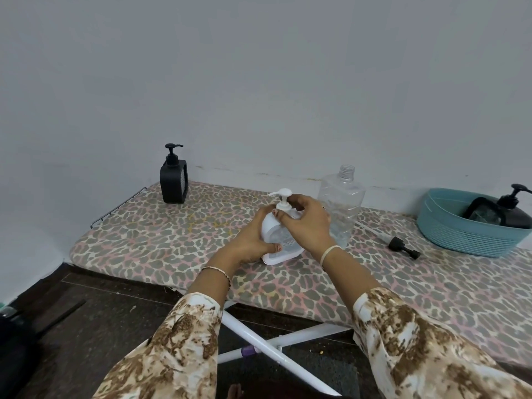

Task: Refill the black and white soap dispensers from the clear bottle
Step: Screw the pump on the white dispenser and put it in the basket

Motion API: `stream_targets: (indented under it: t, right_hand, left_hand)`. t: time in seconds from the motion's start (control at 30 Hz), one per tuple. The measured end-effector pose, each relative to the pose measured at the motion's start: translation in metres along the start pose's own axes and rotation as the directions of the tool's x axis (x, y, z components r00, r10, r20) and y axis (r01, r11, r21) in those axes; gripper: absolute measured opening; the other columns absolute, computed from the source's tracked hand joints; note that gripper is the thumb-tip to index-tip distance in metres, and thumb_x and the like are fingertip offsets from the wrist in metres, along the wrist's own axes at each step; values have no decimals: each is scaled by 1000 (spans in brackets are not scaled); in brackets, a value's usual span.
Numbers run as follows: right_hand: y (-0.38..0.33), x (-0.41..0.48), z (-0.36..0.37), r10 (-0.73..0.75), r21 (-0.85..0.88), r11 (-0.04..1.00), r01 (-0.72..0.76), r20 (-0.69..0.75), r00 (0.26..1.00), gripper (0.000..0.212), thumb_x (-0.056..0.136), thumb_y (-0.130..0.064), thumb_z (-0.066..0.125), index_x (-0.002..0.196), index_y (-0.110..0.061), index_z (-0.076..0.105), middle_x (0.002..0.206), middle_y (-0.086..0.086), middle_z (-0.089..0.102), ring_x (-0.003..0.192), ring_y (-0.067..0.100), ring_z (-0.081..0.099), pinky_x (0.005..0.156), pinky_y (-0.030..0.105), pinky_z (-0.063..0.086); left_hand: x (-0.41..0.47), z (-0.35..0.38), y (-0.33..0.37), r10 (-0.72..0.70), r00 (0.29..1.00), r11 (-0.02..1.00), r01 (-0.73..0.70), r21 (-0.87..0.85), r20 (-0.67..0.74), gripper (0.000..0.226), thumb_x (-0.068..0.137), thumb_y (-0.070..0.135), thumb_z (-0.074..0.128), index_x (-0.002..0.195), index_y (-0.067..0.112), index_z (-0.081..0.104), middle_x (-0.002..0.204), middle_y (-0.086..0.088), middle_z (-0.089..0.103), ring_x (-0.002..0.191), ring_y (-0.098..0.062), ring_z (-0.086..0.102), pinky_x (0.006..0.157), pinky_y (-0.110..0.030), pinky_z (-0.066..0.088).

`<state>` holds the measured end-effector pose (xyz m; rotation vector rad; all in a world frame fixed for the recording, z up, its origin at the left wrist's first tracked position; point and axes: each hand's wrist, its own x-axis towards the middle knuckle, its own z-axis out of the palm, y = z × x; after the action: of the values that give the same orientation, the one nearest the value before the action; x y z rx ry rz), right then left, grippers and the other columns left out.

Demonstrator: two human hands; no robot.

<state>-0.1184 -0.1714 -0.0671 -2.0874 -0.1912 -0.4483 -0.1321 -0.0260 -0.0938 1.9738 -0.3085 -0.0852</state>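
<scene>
A white soap dispenser (280, 240) stands near the middle of the leopard-print ironing board (172, 243). My left hand (253, 240) grips its body from the left. My right hand (308, 223) pinches the collar of its white pump (280, 197). Just behind it stands the clear bottle (344, 197), uncapped, with a little liquid at the bottom. A black soap dispenser (173, 180) with its pump on stands at the far left corner, away from both hands.
A black pump head with its tube (403, 246) lies on the board to the right. A teal basket (460, 234) at the far right holds another black dispenser (515, 211). The board's white legs (276, 349) cross below over a dark floor.
</scene>
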Motion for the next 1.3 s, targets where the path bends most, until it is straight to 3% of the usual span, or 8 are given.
stream_targets:
  t: [0.17, 0.23, 0.47, 0.57, 0.67, 0.8, 0.97, 1.3]
  right_hand:
    - [-2, 3, -4, -7, 114, 993, -7, 128, 992, 27, 85, -30, 70, 107, -15, 69, 97, -6, 67, 95, 10, 61, 87, 31, 48]
    - [0, 4, -6, -12, 129, 992, -12, 181, 983, 28, 90, -30, 65, 113, -14, 69, 107, -3, 70, 105, 13, 62, 96, 37, 47]
    - [-5, 4, -6, -8, -112, 994, 15, 66, 998, 25, 86, -41, 65, 107, -28, 69, 112, -9, 69, 109, 15, 58, 102, 46, 29]
    - [-9, 1, -4, -24, -229, 973, 28, 21, 999, 20, 87, -43, 62, 102, -31, 68, 105, -12, 69, 105, 13, 57, 89, 36, 23]
    - [-13, -1, 1, -44, -289, 957, 32, -34, 998, 19, 87, -40, 60, 101, -30, 68, 96, -10, 70, 101, 16, 59, 79, 33, 17]
    - [-17, -3, 4, -38, -356, 934, 12, -66, 997, 24, 88, -37, 57, 109, -28, 67, 97, -7, 69, 100, 19, 59, 82, 34, 20]
    - [-14, -7, 4, -36, -426, 905, 4, -68, 997, 22, 89, -36, 53, 105, -26, 66, 96, -3, 65, 98, 21, 59, 93, 41, 26]
    - [-15, -16, -17, -103, -502, 857, 116, 54, 993, 20, 96, -33, 47, 104, -20, 61, 101, -2, 61, 102, 22, 54, 87, 40, 23]
  left_hand:
    - [-1, -1, 0, -20, 1000, 1000, 20, 10, -4, 92, 69, 22, 76, 141, 38, 23, 134, -3, 49, 117, -22, 55, 99, -45, 48]
    - [0, -1, 0, -14, 1000, 1000, 14, 20, 0, 91, 68, 24, 76, 142, 38, 23, 133, -4, 49, 116, -23, 55, 98, -45, 49]
    - [-1, 6, -6, -32, 997, 999, 32, 2, -63, 73, 80, 5, 73, 128, 33, 25, 118, -8, 53, 104, -21, 59, 87, -35, 53]
    - [0, 8, -8, -43, 995, 999, 45, 18, -85, 69, 81, 6, 72, 127, 28, 26, 112, -6, 54, 93, -16, 59, 75, -27, 51]
    - [-2, 14, -6, -64, 989, 998, 67, 19, -135, 67, 81, 8, 71, 130, 18, 26, 106, -3, 54, 91, -18, 58, 76, -35, 53]
    - [-8, 33, -9, -43, 958, 989, 81, 125, -283, 67, 82, 26, 71, 129, 17, 24, 115, -4, 55, 98, -22, 59, 81, -48, 53]
    - [-13, 57, -2, -15, 885, 937, 174, 301, -465, 59, 82, 37, 69, 118, 13, 30, 113, -8, 56, 95, -26, 60, 70, -39, 50]
    - [-22, 77, 6, 15, 844, 917, 202, 343, -537, 62, 82, 35, 71, 120, 8, 31, 115, -12, 55, 102, -29, 58, 78, -43, 50]
